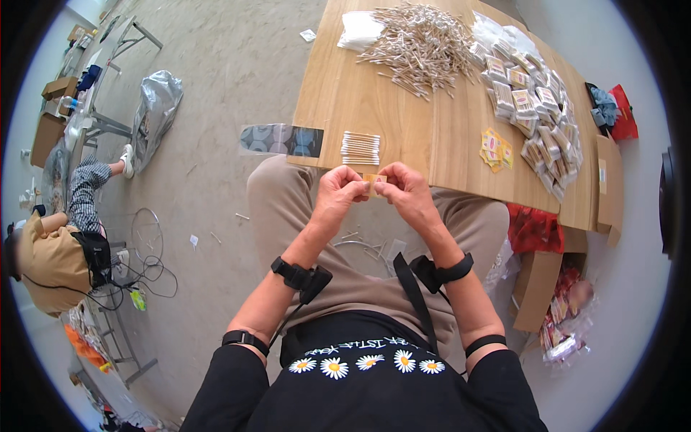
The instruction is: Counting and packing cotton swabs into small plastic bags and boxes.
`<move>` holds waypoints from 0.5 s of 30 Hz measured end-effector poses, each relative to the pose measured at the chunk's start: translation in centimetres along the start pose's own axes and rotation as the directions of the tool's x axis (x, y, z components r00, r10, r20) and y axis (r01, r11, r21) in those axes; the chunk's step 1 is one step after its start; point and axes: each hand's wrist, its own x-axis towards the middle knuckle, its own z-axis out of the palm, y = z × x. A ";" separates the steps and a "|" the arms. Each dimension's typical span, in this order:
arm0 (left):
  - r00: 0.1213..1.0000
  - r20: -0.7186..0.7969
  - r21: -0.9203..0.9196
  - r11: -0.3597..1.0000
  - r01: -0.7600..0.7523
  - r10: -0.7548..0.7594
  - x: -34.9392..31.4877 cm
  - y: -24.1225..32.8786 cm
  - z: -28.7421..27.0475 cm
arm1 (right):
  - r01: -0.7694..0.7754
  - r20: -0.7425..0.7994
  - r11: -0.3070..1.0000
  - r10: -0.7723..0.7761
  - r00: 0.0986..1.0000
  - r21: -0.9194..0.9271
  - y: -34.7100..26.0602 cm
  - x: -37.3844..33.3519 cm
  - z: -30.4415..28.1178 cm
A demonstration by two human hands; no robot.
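While both hands meet just off the table's near edge, the left hand (338,189) and the right hand (404,189) pinch a small yellow-orange label (373,181) between thumbs and fingertips, fingers closed narrowly on it. On the wooden table (403,137), a neat row of cotton swabs (360,147) lies at the near edge. A loose heap of swabs (421,45) sits toward the far edge, packed swab packets (536,108) pile along the right side, and more yellow labels (496,150) lie beside them.
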 end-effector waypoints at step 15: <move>0.951 -0.189 0.399 0.904 -0.155 0.246 0.6 1.7 -3.0 | 0.026 -0.335 0.947 -0.138 0.932 -0.319 -1.0 7.6 2.5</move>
